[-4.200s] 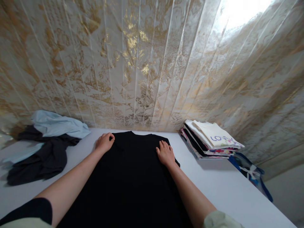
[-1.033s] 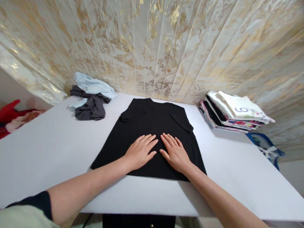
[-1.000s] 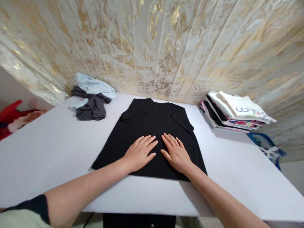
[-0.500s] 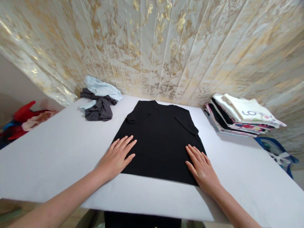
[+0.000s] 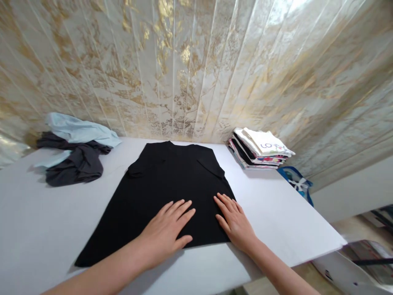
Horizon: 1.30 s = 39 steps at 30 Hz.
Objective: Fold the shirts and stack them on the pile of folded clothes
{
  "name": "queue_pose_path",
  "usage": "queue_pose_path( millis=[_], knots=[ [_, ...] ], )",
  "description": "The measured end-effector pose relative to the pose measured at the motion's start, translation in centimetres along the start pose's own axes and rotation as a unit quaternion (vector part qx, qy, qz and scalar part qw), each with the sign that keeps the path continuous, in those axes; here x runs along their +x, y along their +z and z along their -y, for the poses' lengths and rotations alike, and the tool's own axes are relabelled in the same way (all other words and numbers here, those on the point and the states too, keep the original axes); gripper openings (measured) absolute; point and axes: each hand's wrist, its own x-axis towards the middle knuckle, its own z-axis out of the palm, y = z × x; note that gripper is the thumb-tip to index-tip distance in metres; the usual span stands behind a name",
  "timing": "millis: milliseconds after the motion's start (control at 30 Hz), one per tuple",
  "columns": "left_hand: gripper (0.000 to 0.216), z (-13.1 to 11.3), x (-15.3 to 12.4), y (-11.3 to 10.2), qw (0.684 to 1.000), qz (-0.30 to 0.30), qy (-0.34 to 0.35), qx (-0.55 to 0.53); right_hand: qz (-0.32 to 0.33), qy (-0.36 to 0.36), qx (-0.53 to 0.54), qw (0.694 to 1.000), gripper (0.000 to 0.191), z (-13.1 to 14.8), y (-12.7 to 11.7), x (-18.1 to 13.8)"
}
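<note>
A black short-sleeved T-shirt (image 5: 172, 184) lies spread on the white-covered table (image 5: 273, 213), its neckline toward the wall and its hem toward me. My left hand (image 5: 168, 229) rests palm down on the lower middle of the shirt, fingers spread. Near the shirt's lower right side, my right hand (image 5: 233, 221) lies flat with fingers stretched out, partly over the side edge. Neither hand grips the fabric. Part of the hem is hidden beneath my left hand and forearm.
Crumpled light-blue and dark-grey clothes (image 5: 80, 151) lie at the back left. A stack of folded clothes (image 5: 260, 149) stands at the back right, with a blue-edged bag (image 5: 296, 180) beyond the table edge. A gold-patterned curtain (image 5: 184, 82) hangs behind the table.
My view has turned to the right. My left hand has slid from the shirt's left side to its lower middle, closer to my right hand, which stays near the right edge.
</note>
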Motion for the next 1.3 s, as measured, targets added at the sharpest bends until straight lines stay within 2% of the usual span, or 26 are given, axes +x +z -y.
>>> queue_pose_path(
  millis=[100,200,267,333,467,633,800,900,1067,1233,1300],
  knots=[
    [0.057,-0.4,4.4,0.0,1.000,-0.005,0.012,-0.016,-0.009,0.006,0.061,0.998,0.045,-0.5,-0.7,0.4],
    [0.058,0.7,6.9,0.7,1.000,-0.009,-0.002,-0.011,-0.061,0.048,0.127,0.989,0.037,-2.4,-1.6,1.7],
    [0.059,1.5,7.4,1.2,1.000,-0.006,0.001,-0.010,-0.096,0.090,0.157,0.979,0.034,-4.3,-2.0,3.4],
    [0.059,1.9,7.2,1.7,1.000,-0.009,0.008,-0.012,-0.104,0.134,0.183,0.968,0.034,-6.2,-2.1,5.8],
    [0.058,2.1,6.8,2.0,1.000,-0.017,0.010,-0.023,-0.053,0.216,0.174,0.959,0.035,-8.6,-1.9,11.9],
    [0.055,2.2,6.9,1.8,0.998,-0.031,0.011,-0.048,-0.001,0.296,0.125,0.947,0.028,-8.8,-1.2,17.3],
    [0.054,2.2,6.9,1.4,0.997,-0.010,0.002,-0.071,0.035,0.325,0.134,0.935,0.026,-8.9,-0.6,18.5],
    [0.051,2.4,6.9,1.5,0.996,-0.023,0.002,-0.082,0.058,0.332,0.152,0.929,0.023,-8.8,-0.7,18.6],
    [0.048,2.6,7.0,2.0,0.995,-0.041,-0.001,-0.094,0.042,0.335,0.153,0.929,0.017,-8.3,-0.8,18.9],
    [0.047,2.5,6.9,1.5,0.994,-0.034,-0.005,-0.100,0.038,0.334,0.139,0.932,0.027,-7.7,-1.0,19.3],
    [0.046,2.4,6.8,1.2,0.995,-0.025,-0.012,-0.100,0.035,0.333,0.136,0.932,0.026,-7.5,-1.1,19.4]
  ],
)
